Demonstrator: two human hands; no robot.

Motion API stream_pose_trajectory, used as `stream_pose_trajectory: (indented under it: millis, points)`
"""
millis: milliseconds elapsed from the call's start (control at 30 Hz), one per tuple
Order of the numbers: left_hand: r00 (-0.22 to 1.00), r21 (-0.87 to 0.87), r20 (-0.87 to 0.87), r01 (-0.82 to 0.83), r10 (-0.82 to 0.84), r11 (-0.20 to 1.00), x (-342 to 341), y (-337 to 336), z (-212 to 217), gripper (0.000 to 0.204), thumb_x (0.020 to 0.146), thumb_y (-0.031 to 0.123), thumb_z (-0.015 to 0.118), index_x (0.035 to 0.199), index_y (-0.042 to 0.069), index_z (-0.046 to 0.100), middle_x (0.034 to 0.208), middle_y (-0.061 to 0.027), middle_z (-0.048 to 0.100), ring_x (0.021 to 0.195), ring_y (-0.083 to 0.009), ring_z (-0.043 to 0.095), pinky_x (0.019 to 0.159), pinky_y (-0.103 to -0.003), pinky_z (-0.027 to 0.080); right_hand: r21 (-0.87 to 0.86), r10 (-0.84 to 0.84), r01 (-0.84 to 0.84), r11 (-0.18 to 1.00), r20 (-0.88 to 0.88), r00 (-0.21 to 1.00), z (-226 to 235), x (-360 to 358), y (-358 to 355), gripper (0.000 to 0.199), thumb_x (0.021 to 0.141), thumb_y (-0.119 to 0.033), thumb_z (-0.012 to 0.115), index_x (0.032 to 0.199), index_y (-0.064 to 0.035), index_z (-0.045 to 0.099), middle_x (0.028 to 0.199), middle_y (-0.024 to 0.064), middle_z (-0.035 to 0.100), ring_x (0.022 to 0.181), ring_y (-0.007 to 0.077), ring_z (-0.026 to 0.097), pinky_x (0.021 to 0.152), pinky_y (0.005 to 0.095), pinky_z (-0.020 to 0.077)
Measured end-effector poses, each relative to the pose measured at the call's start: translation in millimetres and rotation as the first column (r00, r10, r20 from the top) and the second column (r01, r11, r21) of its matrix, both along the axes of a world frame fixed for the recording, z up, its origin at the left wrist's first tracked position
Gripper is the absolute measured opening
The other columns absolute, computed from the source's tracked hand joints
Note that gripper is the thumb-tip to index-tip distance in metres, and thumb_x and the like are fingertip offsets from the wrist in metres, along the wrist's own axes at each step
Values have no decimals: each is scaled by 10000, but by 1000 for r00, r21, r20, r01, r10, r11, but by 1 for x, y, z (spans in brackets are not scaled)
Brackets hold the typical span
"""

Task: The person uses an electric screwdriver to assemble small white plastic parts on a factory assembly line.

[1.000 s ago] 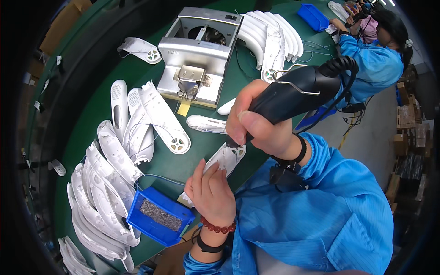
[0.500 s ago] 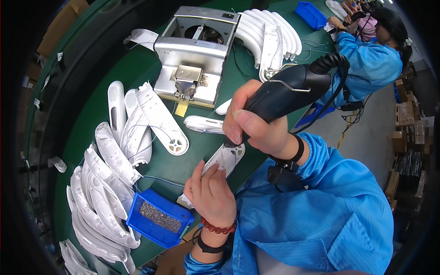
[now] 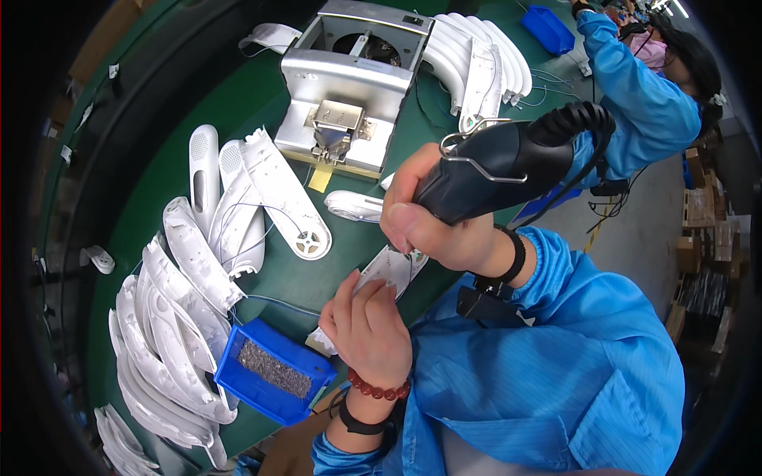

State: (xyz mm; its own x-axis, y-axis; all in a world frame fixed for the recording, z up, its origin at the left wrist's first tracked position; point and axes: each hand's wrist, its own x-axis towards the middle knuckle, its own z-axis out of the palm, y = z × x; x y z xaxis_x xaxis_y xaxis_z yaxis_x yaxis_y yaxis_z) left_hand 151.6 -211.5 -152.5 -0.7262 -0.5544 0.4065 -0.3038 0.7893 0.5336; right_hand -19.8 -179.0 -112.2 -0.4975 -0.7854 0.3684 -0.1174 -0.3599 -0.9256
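Your green table (image 3: pixel 238 87) carries a silver metal fixture (image 3: pixel 345 103) at upper centre, fanned white plastic shells (image 3: pixel 182 301) at left, more shells (image 3: pixel 484 55) at upper right, and a blue bin (image 3: pixel 274 373) at lower left.

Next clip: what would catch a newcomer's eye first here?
The right hand grips a dark electric screwdriver at centre, above a white plastic shell that the left hand presses onto the green table. More white shells fan out at left beside a blue screw bin.
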Motion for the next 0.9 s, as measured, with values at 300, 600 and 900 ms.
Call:
stream_pose_trajectory:
  millis: [300,600,900]
  points:
    - [1000,45,-3,17,-17,999,3,-4,2,135,792,-3,672,886,52,592,951,-59,664,1067,-292,602,854,-416,390,42,8,-5,999,-55,998,5,-1,-4,105,877,-26,585,901,-2,486,658,84,583,536,105,549,509,260,471]
    - [988,126,-154,53,-33,991,12,-8,21,198,686,-3,741,846,62,643,884,-58,667,931,-272,603,823,-385,400,-259,190,-118,958,271,944,49,3,27,243,917,-228,626,937,-50,463,633,47,550,502,142,524,475,287,449]
    - [973,230,-181,183,-143,956,20,6,35,231,650,50,773,863,95,696,887,7,670,843,-196,609,749,-324,377,-401,332,-230,887,208,920,56,31,53,244,897,-217,639,957,-68,455,645,38,571,519,149,564,483,280,487]
